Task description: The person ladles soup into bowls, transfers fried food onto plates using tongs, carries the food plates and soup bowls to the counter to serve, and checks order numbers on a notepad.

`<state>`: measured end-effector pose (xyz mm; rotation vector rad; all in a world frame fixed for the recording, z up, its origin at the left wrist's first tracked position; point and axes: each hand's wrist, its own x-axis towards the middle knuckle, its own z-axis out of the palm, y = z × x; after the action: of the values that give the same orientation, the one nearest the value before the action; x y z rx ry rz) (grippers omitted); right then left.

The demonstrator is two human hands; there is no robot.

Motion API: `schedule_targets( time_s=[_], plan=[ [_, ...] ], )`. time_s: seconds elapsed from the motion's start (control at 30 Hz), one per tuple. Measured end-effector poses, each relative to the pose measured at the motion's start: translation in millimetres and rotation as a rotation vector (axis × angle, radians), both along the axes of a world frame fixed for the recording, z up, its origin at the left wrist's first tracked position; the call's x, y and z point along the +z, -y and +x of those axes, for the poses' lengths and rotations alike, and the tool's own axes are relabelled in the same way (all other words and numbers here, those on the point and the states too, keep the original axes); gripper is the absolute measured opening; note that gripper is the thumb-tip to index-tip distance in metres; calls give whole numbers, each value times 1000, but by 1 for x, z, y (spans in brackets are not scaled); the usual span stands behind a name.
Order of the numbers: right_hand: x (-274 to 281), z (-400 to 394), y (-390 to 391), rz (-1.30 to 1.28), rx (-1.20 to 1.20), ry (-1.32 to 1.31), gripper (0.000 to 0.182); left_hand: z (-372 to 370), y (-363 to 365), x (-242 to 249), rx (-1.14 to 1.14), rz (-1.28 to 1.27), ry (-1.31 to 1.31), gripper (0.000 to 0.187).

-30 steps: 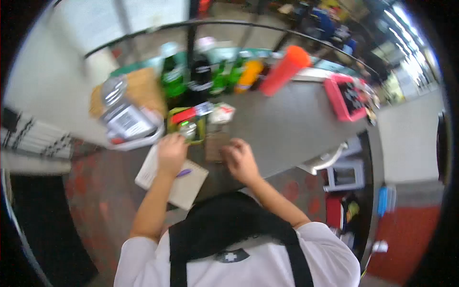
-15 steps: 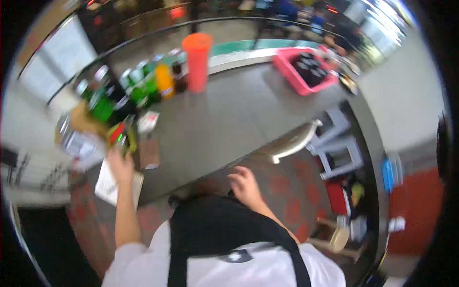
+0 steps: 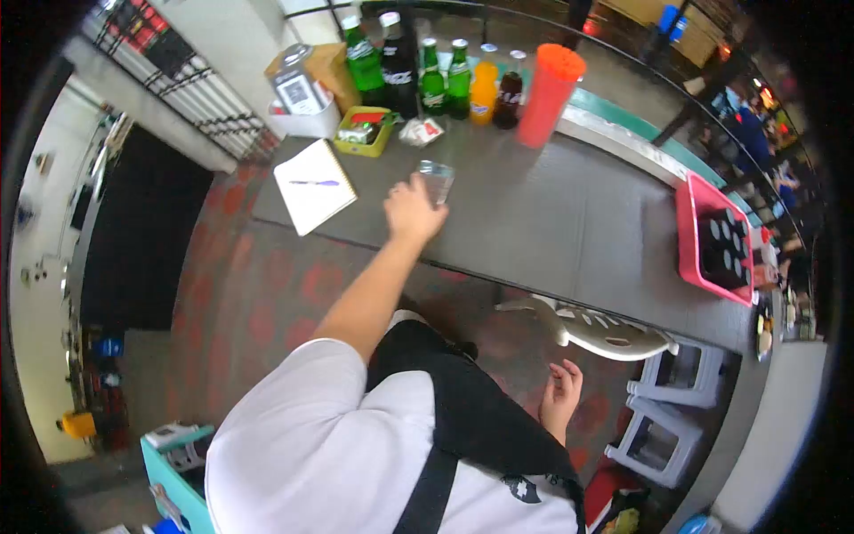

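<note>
On the grey table, my left hand has its fingers closed on the near end of a clear flat object, perhaps a phone. An open notebook with a purple pen lies to the left. A yellow-green basket holding small packets and a white-and-red packet sit beyond the hand. Over the floor, near a white chair, hangs my right hand, its fingers loosely curled and apart, holding nothing.
Green, dark and orange bottles line the back edge beside a red tumbler. A pink crate with dark items stands at the right. A white chair and grey stools are below the table's edge.
The view has turned and shifted. My left hand has moved from beside the yellow-green basket to the clear flat object. My right hand is now lower, away from the table's edge.
</note>
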<state>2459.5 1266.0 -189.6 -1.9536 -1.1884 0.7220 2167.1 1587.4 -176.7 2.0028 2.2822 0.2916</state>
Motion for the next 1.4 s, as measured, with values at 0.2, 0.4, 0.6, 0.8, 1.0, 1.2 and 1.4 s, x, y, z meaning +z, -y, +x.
schedule_targets(
  time_s=[0.2, 0.4, 0.6, 0.8, 1.0, 1.2, 1.4],
  plan=[
    [3, 9, -31, 129, 161, 114, 23, 60, -5, -15, -27, 165, 156, 75],
    [4, 12, -50, 114, 179, 58, 19, -68, -5, 0, 315, 248, 57, 66],
    [9, -27, -97, 124, 357, 84, 16, -202, 18, -7, 525, 21, 40, 105],
    [31, -204, -257, 298, 798, 70, 20, -215, 21, -16, 480, 18, 190, 103],
    [-8, -387, -363, 285, 825, 286, 51, -212, 24, -10, 513, -6, 189, 97],
    [-11, -423, -369, 186, 735, 365, 23, -296, 52, -96, 433, 324, 1047, 47],
    [-26, -390, -332, 182, 904, 140, 20, -293, 81, -16, 798, 46, 1657, 40]
  ],
)
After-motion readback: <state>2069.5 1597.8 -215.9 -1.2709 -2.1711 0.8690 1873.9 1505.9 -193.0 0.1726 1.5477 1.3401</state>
